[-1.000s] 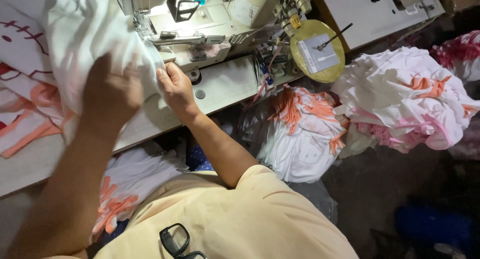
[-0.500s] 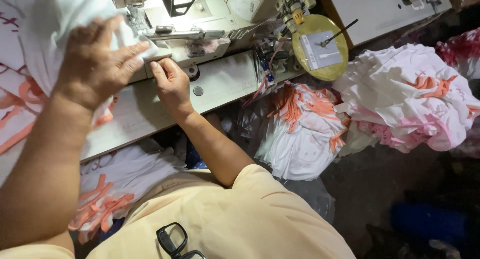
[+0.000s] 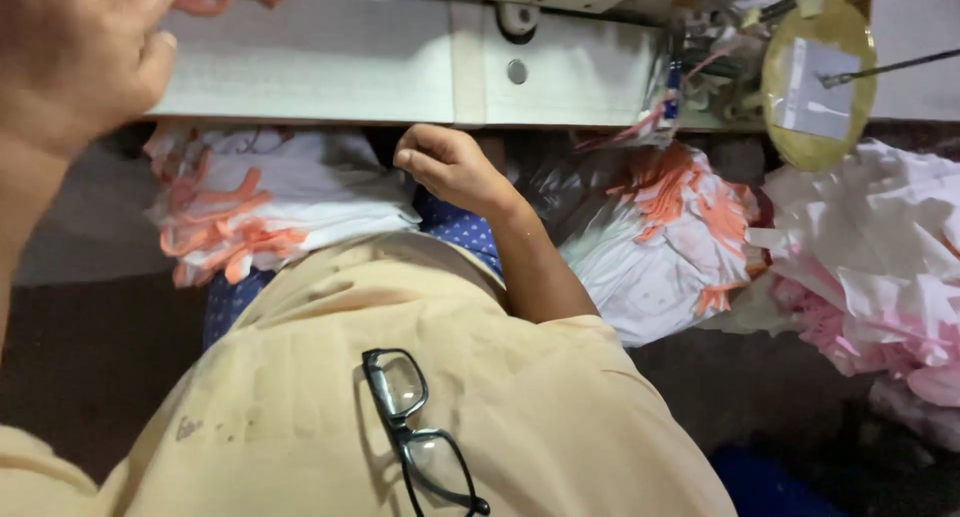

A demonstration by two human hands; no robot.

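Upper left, the left hand (image 3: 75, 52) is blurred and cut off, its grip unreadable; at centre the right hand (image 3: 445, 165) curls loosely, empty, below the sewing table (image 3: 330, 67) edge.

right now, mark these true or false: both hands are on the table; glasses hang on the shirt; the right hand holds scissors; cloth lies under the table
Both hands are on the table: false. The right hand is below the table edge; the left hand is raised near the camera.
Glasses hang on the shirt: true.
The right hand holds scissors: false. It is loosely curled and looks empty.
Cloth lies under the table: true.
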